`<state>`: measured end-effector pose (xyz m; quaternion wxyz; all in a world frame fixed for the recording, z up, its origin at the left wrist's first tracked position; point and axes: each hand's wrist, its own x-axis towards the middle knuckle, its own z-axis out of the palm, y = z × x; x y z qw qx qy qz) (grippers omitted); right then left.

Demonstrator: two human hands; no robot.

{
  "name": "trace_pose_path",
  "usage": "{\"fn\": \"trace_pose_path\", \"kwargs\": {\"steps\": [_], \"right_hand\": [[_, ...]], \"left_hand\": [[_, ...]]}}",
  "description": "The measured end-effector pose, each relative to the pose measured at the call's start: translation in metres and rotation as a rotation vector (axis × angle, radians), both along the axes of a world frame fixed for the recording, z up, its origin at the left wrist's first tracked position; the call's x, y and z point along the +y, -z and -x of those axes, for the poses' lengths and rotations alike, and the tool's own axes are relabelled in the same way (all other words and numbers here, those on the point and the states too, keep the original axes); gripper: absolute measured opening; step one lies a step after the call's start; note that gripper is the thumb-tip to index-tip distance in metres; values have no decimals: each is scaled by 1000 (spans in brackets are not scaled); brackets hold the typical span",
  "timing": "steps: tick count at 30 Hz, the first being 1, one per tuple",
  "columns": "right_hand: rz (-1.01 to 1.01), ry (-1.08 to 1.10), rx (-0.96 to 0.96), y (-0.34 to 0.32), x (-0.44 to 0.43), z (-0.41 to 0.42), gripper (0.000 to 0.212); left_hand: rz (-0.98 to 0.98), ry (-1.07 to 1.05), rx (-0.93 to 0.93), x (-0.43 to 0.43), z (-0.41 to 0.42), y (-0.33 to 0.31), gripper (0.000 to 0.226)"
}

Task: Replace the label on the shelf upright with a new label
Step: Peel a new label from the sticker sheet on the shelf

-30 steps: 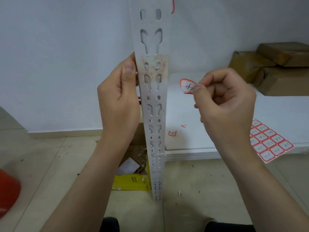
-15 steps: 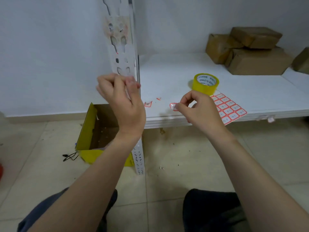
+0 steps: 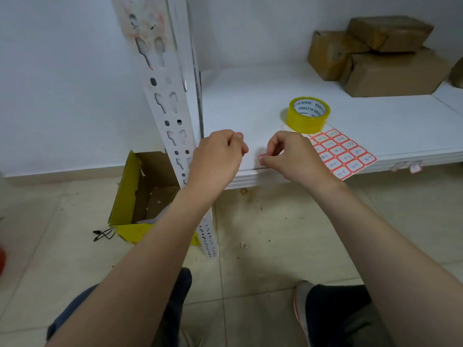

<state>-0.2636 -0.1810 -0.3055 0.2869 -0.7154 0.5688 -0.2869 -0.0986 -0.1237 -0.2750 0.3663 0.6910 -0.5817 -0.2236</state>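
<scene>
The white perforated shelf upright (image 3: 168, 106) rises at centre left, with reddish glue residue (image 3: 140, 18) near its top where a label sat. My right hand (image 3: 293, 156) pinches a small red-bordered label (image 3: 261, 157) just above the front edge of the white shelf board (image 3: 250, 101). My left hand (image 3: 218, 156) hovers beside it with fingers curled; I see nothing in it. A sheet of red-bordered labels (image 3: 343, 154) lies on the shelf to the right of my right hand.
A yellow tape roll (image 3: 308, 114) stands on the label sheet's far end. Brown cardboard boxes (image 3: 383, 53) are stacked at the shelf's back right. An open yellow box (image 3: 140, 196) sits on the tiled floor left of the upright. My knees show below.
My left hand let go of the upright and came down to the shelf edge. My right hand carried the label down from beside the upright to the shelf front. The view tilted down.
</scene>
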Motion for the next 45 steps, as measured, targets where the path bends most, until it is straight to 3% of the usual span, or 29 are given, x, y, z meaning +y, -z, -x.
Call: {"fn": "trace_pose_path", "kwargs": {"steps": [8,19,27,35,39,45], "right_hand": [[4,-42,9,6,-6,-18,26],[-11,-28,163,7,-6,-23,27],[54,13,204,2,-1,-10,54],[109,138,190,-13,0,51,13],[106,202,193,-12,-5,76,13],[-4,271,292,-6,-14,108,31]], "left_hand": [[-54,0,20,-1,-1,6,43],[-4,-3,45,-4,0,8,43],[24,2,72,-3,17,1,40],[-18,75,152,-12,51,8,41],[-94,110,193,-16,66,14,39],[-192,148,249,-22,88,17,35]]}}
